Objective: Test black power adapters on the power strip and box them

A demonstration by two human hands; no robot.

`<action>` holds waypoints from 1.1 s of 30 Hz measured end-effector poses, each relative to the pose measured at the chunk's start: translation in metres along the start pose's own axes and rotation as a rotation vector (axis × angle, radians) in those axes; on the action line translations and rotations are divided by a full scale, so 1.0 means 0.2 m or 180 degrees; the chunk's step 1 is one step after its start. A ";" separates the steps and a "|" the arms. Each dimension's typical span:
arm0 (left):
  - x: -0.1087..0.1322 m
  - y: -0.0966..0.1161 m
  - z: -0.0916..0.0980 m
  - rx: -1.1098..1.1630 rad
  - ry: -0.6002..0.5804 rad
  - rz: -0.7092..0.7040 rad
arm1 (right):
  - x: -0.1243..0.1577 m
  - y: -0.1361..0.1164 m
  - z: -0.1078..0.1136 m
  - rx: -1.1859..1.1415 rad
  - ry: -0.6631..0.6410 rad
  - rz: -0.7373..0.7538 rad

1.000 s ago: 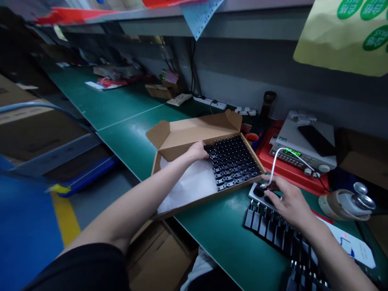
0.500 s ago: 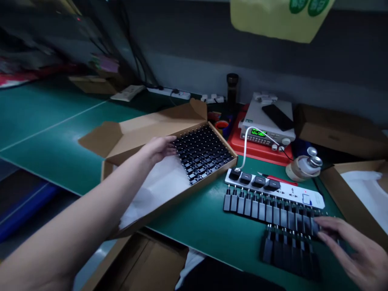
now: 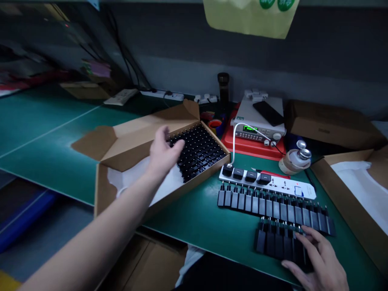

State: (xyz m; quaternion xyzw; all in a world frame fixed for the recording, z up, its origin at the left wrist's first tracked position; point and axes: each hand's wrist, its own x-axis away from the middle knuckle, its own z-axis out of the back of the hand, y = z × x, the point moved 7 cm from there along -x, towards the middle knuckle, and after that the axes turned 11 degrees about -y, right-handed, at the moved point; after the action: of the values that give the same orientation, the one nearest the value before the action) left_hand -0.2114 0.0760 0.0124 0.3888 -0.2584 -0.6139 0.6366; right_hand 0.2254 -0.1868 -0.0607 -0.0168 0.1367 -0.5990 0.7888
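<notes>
Black plug chargers (image 3: 197, 151) pack most of the cardboard box (image 3: 188, 188), while two rows of chargers (image 3: 273, 210) sit on the green mat (image 3: 194, 242), four more in the white power strip (image 3: 291, 186). Left hand (image 3: 165, 151) hovers open over the box; right hand (image 3: 318, 260) curls over the nearer row, though it's tough to tell if it's gripping anything.

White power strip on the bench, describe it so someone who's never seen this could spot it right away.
On the green workbench, find the red tray holding a bench instrument. Just in front of it lies a white power strip. Four black adapters sit in its left half, a white cable rises from the leftmost, and a row of black adapters lines its near edge.
</notes>
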 end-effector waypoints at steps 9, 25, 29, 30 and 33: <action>0.26 0.43 -0.62 -0.0422 -0.1610 -0.1814 | 0.12 0.03 -0.03 -0.0222 -0.0011 -0.0207; 0.28 0.40 -0.78 0.0463 -0.2057 -0.1522 | -0.01 0.34 0.23 -0.1654 0.0313 -0.0739; 0.28 0.41 -0.78 -0.0096 -0.2115 -0.1656 | -0.42 0.31 0.33 -0.1230 0.0032 -0.0096; 0.28 0.41 -0.79 -0.0124 -0.2142 -0.1628 | -0.52 0.28 0.34 -0.1044 -0.0073 0.0141; 0.26 0.40 -0.80 -0.0020 -0.2179 -0.1535 | -0.78 0.16 0.27 -0.0251 -0.0733 0.0680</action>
State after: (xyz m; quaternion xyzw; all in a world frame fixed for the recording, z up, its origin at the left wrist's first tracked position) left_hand -0.0299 0.0488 -0.0206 0.2098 -0.3547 -0.8399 0.3533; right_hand 0.2304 -0.0376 0.0159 -0.1017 0.0698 -0.5000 0.8572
